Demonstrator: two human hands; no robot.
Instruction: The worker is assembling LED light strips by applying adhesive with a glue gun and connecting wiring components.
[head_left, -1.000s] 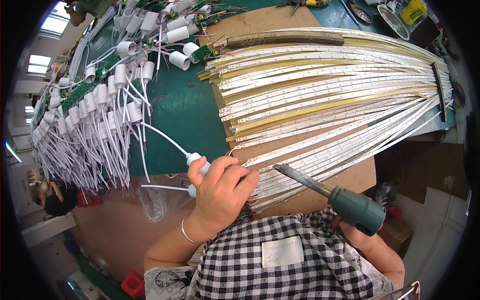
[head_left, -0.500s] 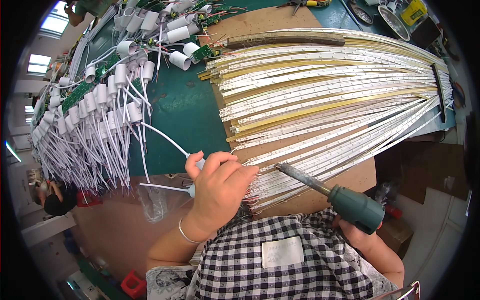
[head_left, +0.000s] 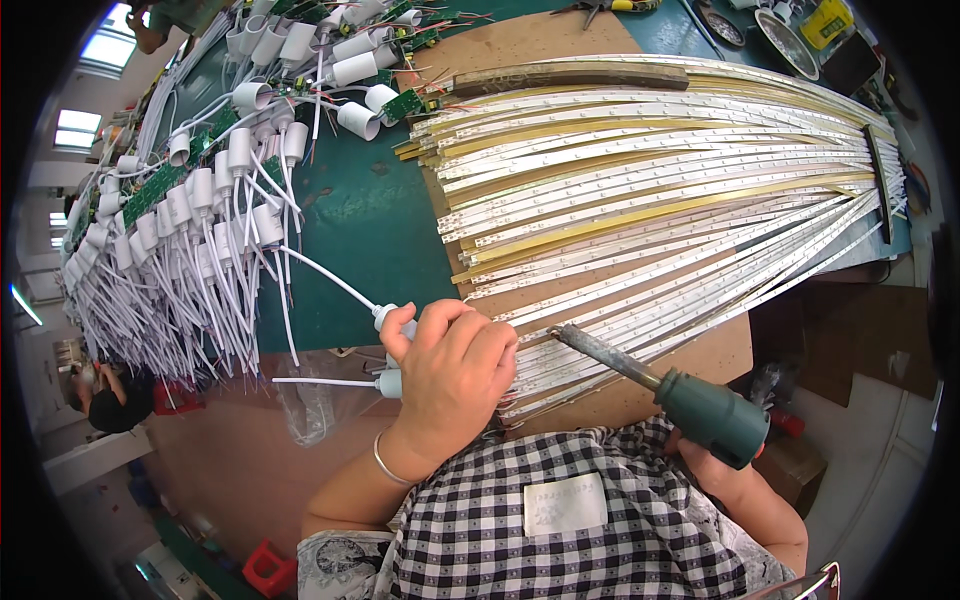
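Note:
In my right hand (head_left: 712,466), mostly behind the handle, is a soldering iron (head_left: 712,418) with a green grip. Its dark tip is over the near ends of the white LED strips (head_left: 640,250). My left hand (head_left: 455,375) is closed at the strips' left ends, its fingers curled around a white plastic cap (head_left: 396,320) with a white cable (head_left: 330,270). Whatever its fingertips pinch is hidden. A second cap (head_left: 389,383), with a short cable pointing left, sticks out beside the same hand.
Many white caps with cables and green circuit boards (head_left: 155,195) are heaped at the left on the green tabletop (head_left: 370,220). A dark bar (head_left: 570,78) lies across the strips at the back. Pliers (head_left: 600,10) and a metal dish (head_left: 788,45) are farther back. Another person (head_left: 115,400) is far left.
My left hand has shifted slightly right and its fingers have curled in more. Both caps beside it show more. The soldering iron stays in place.

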